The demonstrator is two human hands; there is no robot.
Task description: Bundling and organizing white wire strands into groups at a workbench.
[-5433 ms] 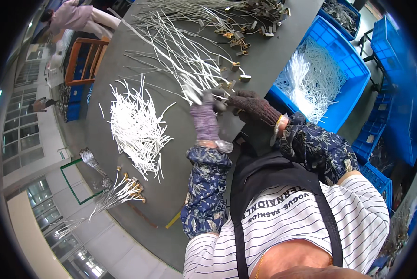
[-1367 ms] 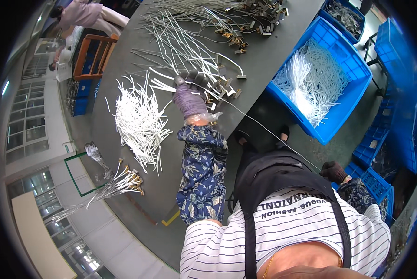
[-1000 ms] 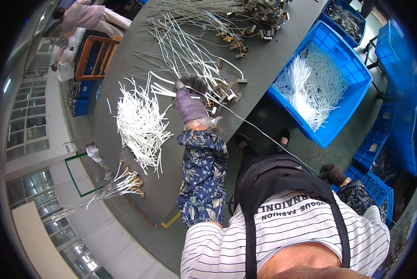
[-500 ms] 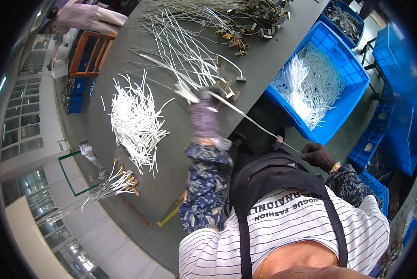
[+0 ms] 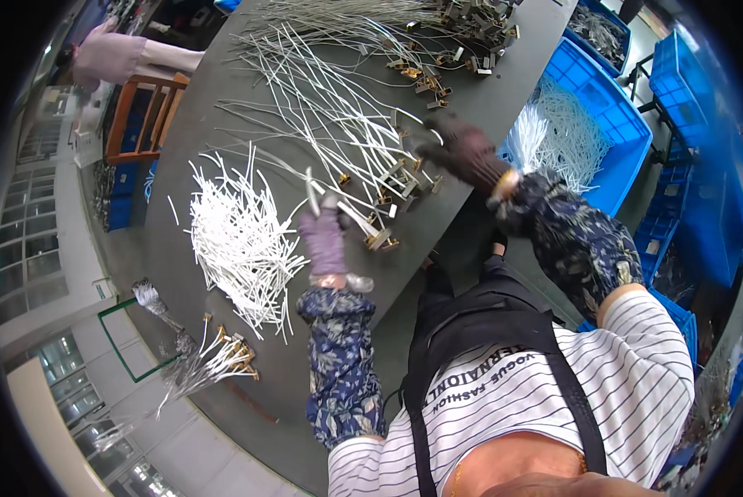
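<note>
My left hand (image 5: 324,236), in a purple glove, is closed round short white tubes (image 5: 312,192) that stick up past its fingers. White cables with brass-coloured end pieces (image 5: 379,240) lie against that hand's right side; whether it grips them too is hard to see. My right hand (image 5: 468,153), in a dark glove, hovers over the table's right edge with thumb and fingers apart, close to a cable end. Between the hands lies a loose spread of white cables (image 5: 330,116) with small metal blocks (image 5: 403,180) on their ends. A heap of short white tubes (image 5: 243,244) lies left of my left hand.
More cables with metal ends (image 5: 479,37) cover the far part of the grey table (image 5: 181,178). A bundle with brass ends (image 5: 230,356) lies at the near left. Right of the table stands a blue crate (image 5: 628,153) of white strands. A person (image 5: 110,58) is at the far left.
My right hand has come up from beside my lap to the cable ends, no longer pulling out a white cable. My left hand has moved left and nearer to me, still with white tubes.
</note>
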